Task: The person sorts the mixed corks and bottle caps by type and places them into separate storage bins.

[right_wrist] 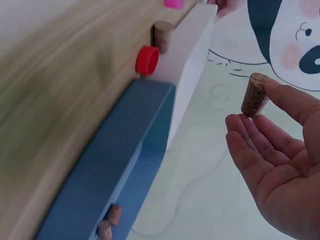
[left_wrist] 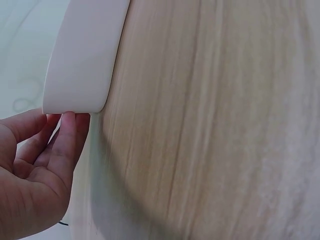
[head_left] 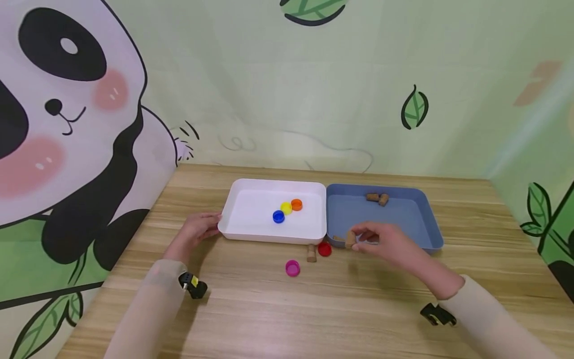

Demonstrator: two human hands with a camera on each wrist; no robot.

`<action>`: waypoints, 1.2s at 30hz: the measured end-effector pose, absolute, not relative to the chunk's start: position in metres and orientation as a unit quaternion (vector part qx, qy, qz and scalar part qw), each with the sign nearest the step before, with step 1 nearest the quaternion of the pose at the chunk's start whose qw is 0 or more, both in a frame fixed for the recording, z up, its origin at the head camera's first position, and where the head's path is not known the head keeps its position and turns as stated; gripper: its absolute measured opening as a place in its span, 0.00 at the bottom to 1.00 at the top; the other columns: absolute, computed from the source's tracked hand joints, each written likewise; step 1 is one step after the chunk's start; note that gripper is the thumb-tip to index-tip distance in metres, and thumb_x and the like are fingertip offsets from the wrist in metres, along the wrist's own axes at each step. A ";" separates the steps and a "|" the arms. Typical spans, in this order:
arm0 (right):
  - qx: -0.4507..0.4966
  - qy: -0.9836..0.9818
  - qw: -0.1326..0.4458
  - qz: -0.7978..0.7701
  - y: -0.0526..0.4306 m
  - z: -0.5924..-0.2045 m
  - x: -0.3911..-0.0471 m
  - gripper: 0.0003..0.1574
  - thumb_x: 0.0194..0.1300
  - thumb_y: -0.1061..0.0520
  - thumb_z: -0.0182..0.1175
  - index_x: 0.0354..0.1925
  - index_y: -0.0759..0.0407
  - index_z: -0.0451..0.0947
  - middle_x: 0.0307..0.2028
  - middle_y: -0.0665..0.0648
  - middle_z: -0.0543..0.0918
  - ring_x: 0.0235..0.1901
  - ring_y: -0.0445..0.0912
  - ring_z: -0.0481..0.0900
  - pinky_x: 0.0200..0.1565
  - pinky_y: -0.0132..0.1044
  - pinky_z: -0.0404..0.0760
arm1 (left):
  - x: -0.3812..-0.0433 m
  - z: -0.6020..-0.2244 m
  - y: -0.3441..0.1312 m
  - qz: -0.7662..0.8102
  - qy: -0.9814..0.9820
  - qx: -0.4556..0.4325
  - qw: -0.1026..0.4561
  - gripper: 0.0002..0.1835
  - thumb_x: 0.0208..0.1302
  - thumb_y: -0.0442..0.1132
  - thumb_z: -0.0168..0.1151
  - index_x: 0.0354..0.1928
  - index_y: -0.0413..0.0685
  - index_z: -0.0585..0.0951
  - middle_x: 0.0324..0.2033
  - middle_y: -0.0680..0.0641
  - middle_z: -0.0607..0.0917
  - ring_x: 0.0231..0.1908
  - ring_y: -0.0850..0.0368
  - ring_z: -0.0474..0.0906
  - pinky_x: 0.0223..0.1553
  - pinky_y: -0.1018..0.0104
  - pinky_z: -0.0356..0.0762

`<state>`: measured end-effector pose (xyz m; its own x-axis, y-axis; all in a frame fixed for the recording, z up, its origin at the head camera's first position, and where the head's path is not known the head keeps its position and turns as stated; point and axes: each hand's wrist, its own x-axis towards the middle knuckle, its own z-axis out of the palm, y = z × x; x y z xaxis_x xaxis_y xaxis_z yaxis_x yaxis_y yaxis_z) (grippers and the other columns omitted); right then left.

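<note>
My right hand (head_left: 381,240) pinches a cork stopper (right_wrist: 254,95) between thumb and fingertips, above the near left part of the blue tray (head_left: 430,227). Two corks (head_left: 378,198) lie by that tray's far wall, and part of another cork (head_left: 338,239) shows near its front wall. My left hand (head_left: 197,230) touches the left end of the white tray (head_left: 255,235) with its fingertips, as the left wrist view shows. Inside the white tray sit a blue cap (head_left: 278,216), a yellow cap (head_left: 286,208) and an orange cap (head_left: 296,204).
In front of the trays, a cork (head_left: 311,253) and a red cap (head_left: 325,249) stand close together on the wooden table (head_left: 251,314). A magenta cap (head_left: 293,268) lies nearer to me. The trays stand side by side, before a printed wall (head_left: 251,99).
</note>
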<state>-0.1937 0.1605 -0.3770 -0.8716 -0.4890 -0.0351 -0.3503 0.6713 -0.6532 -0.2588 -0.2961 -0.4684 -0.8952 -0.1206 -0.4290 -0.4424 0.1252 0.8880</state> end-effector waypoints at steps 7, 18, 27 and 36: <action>-0.247 0.907 0.076 -0.332 0.171 -0.371 -0.199 0.23 0.68 0.56 0.68 0.57 0.69 0.81 0.50 0.66 0.87 0.47 0.55 0.86 0.50 0.46 0.88 | -0.258 -0.466 -0.293 0.628 0.742 -0.198 0.124 0.27 0.77 0.37 0.57 0.71 0.29 0.69 0.68 0.31 0.75 0.34 0.70 0.80 0.40 0.78 0.86; -0.248 0.909 0.080 -0.325 0.185 -0.357 -0.206 0.25 0.68 0.56 0.68 0.57 0.69 0.81 0.47 0.64 0.88 0.44 0.51 0.87 0.43 0.36 0.87 | -0.257 -0.466 -0.294 0.642 0.736 -0.185 0.114 0.27 0.75 0.34 0.58 0.70 0.25 0.68 0.38 0.52 0.86 0.30 0.70 0.80 0.35 0.78 0.85; -0.249 0.916 0.041 -0.310 0.193 -0.338 -0.218 0.22 0.66 0.59 0.70 0.54 0.69 0.82 0.41 0.62 0.89 0.39 0.49 0.87 0.39 0.29 0.84 | -0.257 -0.468 -0.295 0.639 0.736 -0.188 0.119 0.27 0.75 0.34 0.58 0.70 0.26 0.68 0.30 0.59 0.84 0.29 0.70 0.80 0.35 0.78 0.85; -0.216 0.929 0.065 -0.293 0.203 -0.317 -0.236 0.25 0.69 0.54 0.68 0.58 0.67 0.80 0.48 0.65 0.88 0.45 0.53 0.86 0.40 0.32 0.83 | -0.258 -0.467 -0.295 0.632 0.742 -0.192 0.118 0.27 0.75 0.35 0.59 0.70 0.27 0.69 0.32 0.56 0.85 0.29 0.70 0.80 0.36 0.77 0.86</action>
